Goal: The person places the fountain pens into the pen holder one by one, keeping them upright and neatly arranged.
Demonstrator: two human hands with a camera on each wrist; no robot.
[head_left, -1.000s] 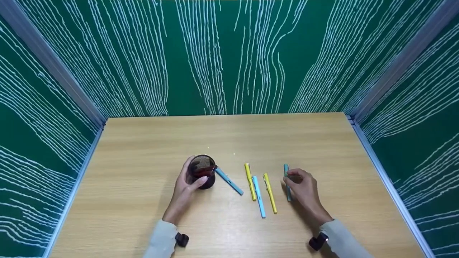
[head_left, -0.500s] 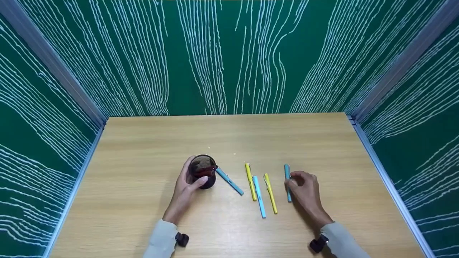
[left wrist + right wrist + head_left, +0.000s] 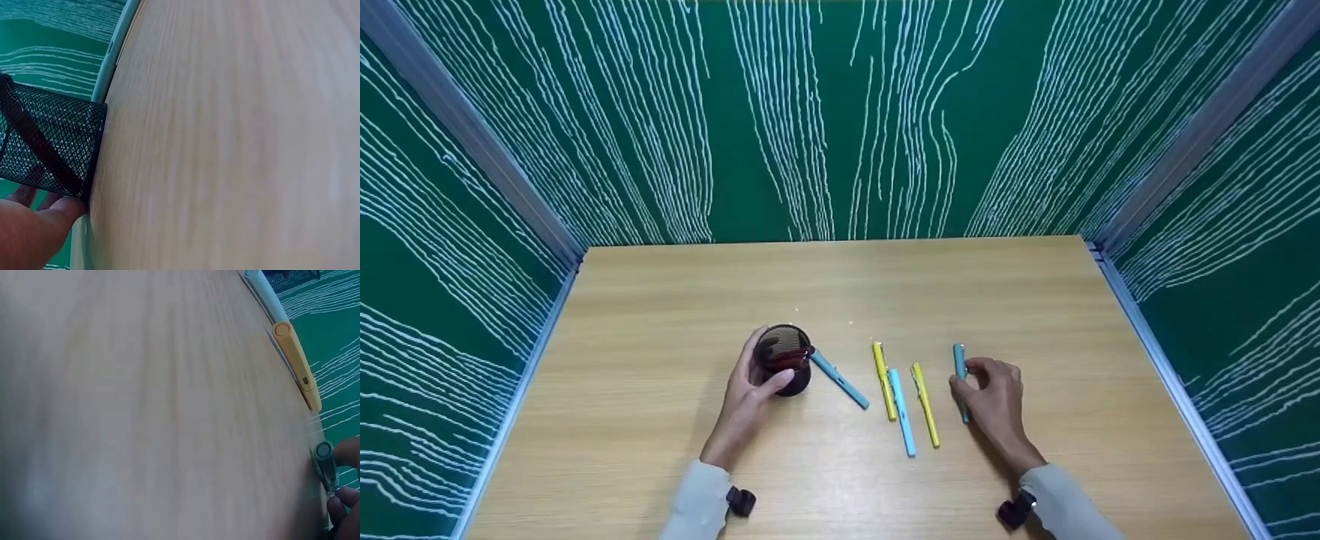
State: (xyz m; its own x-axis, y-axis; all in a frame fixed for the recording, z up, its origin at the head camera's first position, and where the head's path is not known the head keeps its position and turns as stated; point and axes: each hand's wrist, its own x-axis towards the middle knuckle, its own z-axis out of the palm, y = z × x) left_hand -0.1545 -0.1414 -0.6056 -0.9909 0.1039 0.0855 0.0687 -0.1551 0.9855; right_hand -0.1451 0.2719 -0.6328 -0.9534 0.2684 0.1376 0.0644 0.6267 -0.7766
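A black mesh pen cup (image 3: 784,337) stands upright on the table, and my left hand (image 3: 746,397) grips its side, thumb toward me. Inside it a dark red pen (image 3: 42,143) leans at a slant, seen through the mesh. My right hand (image 3: 997,394) pinches a teal pen (image 3: 959,356) between thumb and fingers at the right; the hand hides part of it. In the right wrist view, fingers (image 3: 346,453) flank that teal pen (image 3: 324,461), low at the tabletop. A second teal pen (image 3: 840,380) lies with one end against the cup.
Between the hands lie a yellow pen (image 3: 884,382), a light blue pen (image 3: 901,412) partly alongside it, and another yellow pen (image 3: 925,405). Green panels with white wavy lines (image 3: 765,120) wall the wooden table (image 3: 660,300) at the back and both sides.
My right wrist has shifted slightly left and the fingers have settled around the teal pen, which has hardly moved. The left hand and cup stay still.
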